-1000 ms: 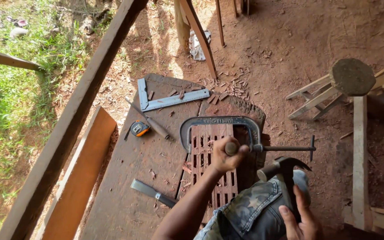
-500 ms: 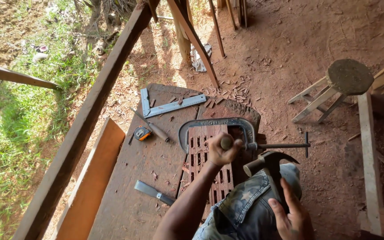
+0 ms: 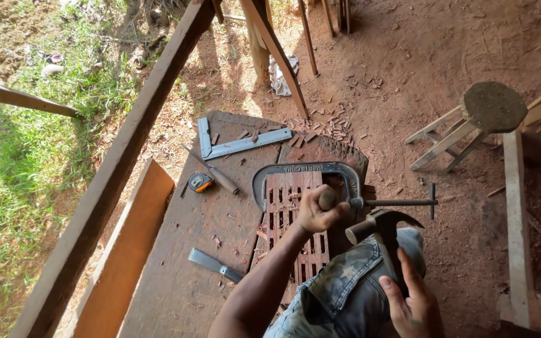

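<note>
Right, looking down at the workbench (image 3: 183,250), a dark weathered board top. Left hand (image 3: 316,211) is fisted round a round-topped wooden handle, prob a chisel (image 3: 327,199), gripped tight and stood upright on the slatted workpiece (image 3: 289,225), a reddish wood panel w/ rows of cut slots. Blade end hidden under the fist, can't tell where it bites. Right hand (image 3: 411,300) is low at bottom edge, fingers wrapped round the shaft of a claw hammer (image 3: 383,226); hammer head hangs just right of the chisel top, close but not touching, above the person's camo-trousered knee (image 3: 345,288).

Big grey G-clamp (image 3: 305,172) arches over the far end of the panel, its screw bar and T-handle (image 3: 402,201) sticking out to the right, off the bench edge.

Elsewhere on the bench: metal try square (image 3: 236,143) at the far end, orange-black tape measure (image 3: 200,181) w/ a wood-handled tool (image 3: 217,175) just beside it, and a 2nd flat chisel (image 3: 214,265) lying near the front, well apart from the hands. Wood chips scattered about. Round-topped wooden stool (image 3: 486,109) stands on red dirt, far right. Long timber beam (image 3: 126,163) runs diagonally left of the bench, grass beyond.
</note>
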